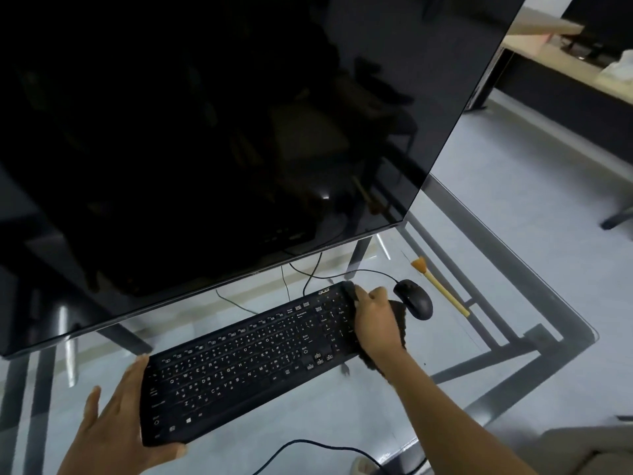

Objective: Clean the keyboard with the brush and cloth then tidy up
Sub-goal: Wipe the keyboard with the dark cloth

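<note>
Keyboard [246,365] wiping on glass desk [496,269], cloth stage.
I see left hand [113,426] spread, bracing the near end; right hand [376,320] presses cloth [399,317] onto the keypad; brush [442,289] lies aside, beyond mouse [412,298].

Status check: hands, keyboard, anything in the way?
Left hand steadies keyboard end. Right hand presses cloth on number pad. Brush idle; mouse close by.
</note>
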### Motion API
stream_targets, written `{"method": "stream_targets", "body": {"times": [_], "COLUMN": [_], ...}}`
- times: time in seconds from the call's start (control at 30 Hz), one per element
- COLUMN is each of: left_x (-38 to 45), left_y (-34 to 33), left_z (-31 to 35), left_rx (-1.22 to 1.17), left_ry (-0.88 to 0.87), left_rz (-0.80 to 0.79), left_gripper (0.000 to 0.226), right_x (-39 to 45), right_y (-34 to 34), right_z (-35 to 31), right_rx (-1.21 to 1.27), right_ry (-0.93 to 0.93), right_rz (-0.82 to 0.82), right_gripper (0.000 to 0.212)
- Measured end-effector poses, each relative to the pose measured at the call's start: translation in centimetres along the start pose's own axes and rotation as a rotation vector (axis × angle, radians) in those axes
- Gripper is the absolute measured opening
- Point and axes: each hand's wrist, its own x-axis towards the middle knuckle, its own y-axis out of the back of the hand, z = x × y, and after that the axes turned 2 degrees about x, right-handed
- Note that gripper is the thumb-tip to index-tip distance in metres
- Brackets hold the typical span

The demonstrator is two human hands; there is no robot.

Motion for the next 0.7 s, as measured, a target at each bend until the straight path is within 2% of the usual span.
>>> {"method": "stream_targets", "body": {"times": [0.07, 0.1, 0.13, 0.2, 0.27, 0.33, 0.43, 0.47, 0.5, 0.53, 0.57, 0.6, 0.63, 0.7], "left_x": [0.3, 0.4, 0.6, 1.2, 2.1, 3.3, 5.7, 6.5, 7.0, 7.6, 8.0, 8.3, 8.3, 8.2], "left_y": [-0.2, -0.4, -0.5, -0.6, -1.3, -2.3, -4.2, -4.9, -5.3, -5.7, -6.1, -6.6, -6.9, -7.7], "left_z": [0.2, 0.6, 1.5, 4.6, 9.0, 13.6, 19.2, 20.4, 21.1, 21.5, 21.6, 21.5, 21.5, 21.3], "left_rx": [0.112, 0.164, 0.199, 0.259, 0.303, 0.275, 0.198, 0.196, 0.207, 0.218, 0.23, 0.243, 0.255, 0.27], "left_ry": [-0.025, -0.049, -0.083, -0.169, -0.28, -0.357, -0.436, -0.444, -0.446, -0.442, -0.437, -0.435, -0.436, -0.445], "left_rz": [0.043, 0.05, 0.054, 0.077, 0.145, 0.17, 0.164, 0.138, 0.116, 0.112, 0.12, 0.131, 0.139, 0.156], "left_gripper": [0.154, 0.152, 0.15, 0.142, 0.128, 0.114, 0.096, 0.091, 0.087, 0.085, 0.083, 0.082, 0.081, 0.08], "right_x": [-1.7, -2.1, -2.1, -1.6, -1.4, -2.0, -4.1, -4.5, -4.1, -3.3, -2.4, -1.8, -1.4, -2.0], "right_y": [-0.7, -0.5, -0.2, 0.7, 0.5, -0.4, -1.1, -1.3, -1.2, -0.9, -0.5, 0.3, 0.4, 0.0], "right_z": [-0.4, -0.2, 0.3, 0.8, 0.8, -0.3, -2.0, -2.0, -1.4, -0.6, -0.1, 0.1, 0.4, -0.2], "right_rx": [0.065, -0.004, -0.048, -0.089, -0.01, -0.03, 0.005, 0.008, 0.021, 0.054, 0.063, 0.021, 0.026, 0.095], "right_ry": [0.123, 0.218, 0.22, 0.123, 0.119, 0.126, 0.315, 0.379, 0.367, 0.303, 0.208, 0.167, 0.108, 0.138], "right_rz": [-0.029, 0.0, 0.012, 0.024, 0.049, 0.037, -0.02, -0.075, -0.113, -0.095, -0.074, 0.001, 0.011, -0.032], "right_gripper": [0.032, 0.028, 0.019, 0.028, 0.031, 0.03, 0.019, 0.022, 0.031, 0.032, 0.024, 0.021, 0.029, 0.033]}}
